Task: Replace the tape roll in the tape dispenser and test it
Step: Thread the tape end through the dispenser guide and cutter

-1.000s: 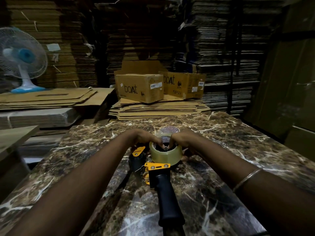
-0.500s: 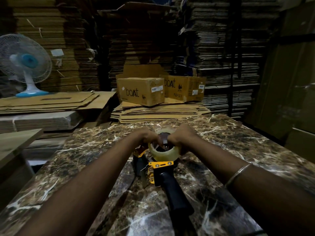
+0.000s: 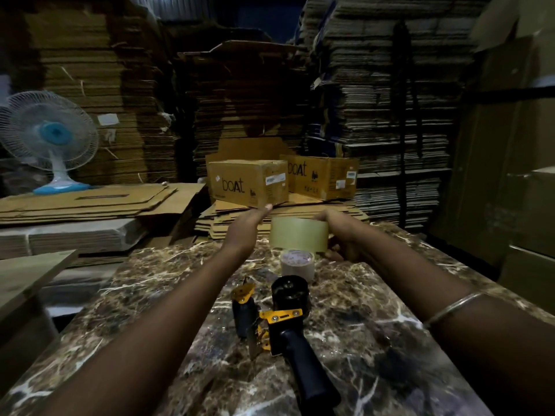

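Gripping a tape roll (image 3: 298, 234) at frame centre, the right hand (image 3: 341, 235) lifts it clear—left hand (image 3: 247, 225) spread flat, empty—dispenser (image 3: 283, 319) lying below with hub bare, presumably awaiting reloading.

A pale yellowish, translucent tape roll (image 3: 298, 234) is seen above a table (image 3: 375, 310) of dark brown marble with white and tan veins. A second tape roll (image 3: 297, 262) is coloured dull beige. The tape dispenser (image 3: 285, 319) is made in black with yellow-orange metal parts. Brown cardboard boxes (image 3: 249, 183) are printed with black letters, and a fan (image 3: 49, 136) is painted white with a light blue centre and base
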Demonstrator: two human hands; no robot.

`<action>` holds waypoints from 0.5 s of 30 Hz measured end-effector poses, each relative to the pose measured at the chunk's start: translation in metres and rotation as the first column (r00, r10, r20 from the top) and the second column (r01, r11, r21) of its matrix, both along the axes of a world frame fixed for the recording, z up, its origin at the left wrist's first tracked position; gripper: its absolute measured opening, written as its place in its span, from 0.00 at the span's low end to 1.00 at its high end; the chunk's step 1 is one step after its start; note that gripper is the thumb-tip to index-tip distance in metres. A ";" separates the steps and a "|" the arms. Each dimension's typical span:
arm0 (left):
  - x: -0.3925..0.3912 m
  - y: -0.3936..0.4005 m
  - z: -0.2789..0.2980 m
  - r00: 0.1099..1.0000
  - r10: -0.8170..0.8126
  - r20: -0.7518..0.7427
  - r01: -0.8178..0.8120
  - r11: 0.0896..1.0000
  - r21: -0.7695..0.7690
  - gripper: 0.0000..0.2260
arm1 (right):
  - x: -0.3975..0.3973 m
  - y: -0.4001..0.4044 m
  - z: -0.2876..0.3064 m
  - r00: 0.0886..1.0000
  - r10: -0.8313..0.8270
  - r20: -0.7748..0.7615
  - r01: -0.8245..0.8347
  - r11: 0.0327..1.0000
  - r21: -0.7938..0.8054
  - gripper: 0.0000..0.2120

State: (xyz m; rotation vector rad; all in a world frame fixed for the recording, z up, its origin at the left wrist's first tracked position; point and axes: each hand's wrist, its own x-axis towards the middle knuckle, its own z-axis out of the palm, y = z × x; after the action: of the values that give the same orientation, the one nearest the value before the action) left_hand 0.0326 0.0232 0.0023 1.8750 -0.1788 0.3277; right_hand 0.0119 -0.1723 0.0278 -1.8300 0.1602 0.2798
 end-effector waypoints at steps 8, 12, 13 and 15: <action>-0.027 0.008 0.001 0.839 -0.315 0.444 0.119 0.902 0.415 0.36 | 0.000 -0.017 0.000 0.963 0.221 -0.157 -0.190 0.963 0.192 0.36; -0.027 0.005 0.008 0.893 -0.248 0.376 0.132 0.942 0.307 0.23 | -0.003 -0.020 -0.004 0.937 0.296 -0.187 -0.255 0.942 0.217 0.39; -0.026 0.006 0.009 0.905 -0.255 0.341 0.167 0.949 0.267 0.22 | -0.004 -0.021 -0.005 0.940 0.286 -0.185 -0.248 0.948 0.201 0.39; -0.023 0.006 0.010 0.918 -0.268 0.291 0.222 0.958 0.183 0.20 | -0.006 -0.025 -0.005 0.956 0.254 -0.145 -0.238 0.964 0.119 0.38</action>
State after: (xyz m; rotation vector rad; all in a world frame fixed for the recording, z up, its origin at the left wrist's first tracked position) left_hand 0.0092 0.0289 0.0121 1.9092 -0.6666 0.4470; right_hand 0.0055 -0.1971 0.0231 -1.7274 0.0276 0.6004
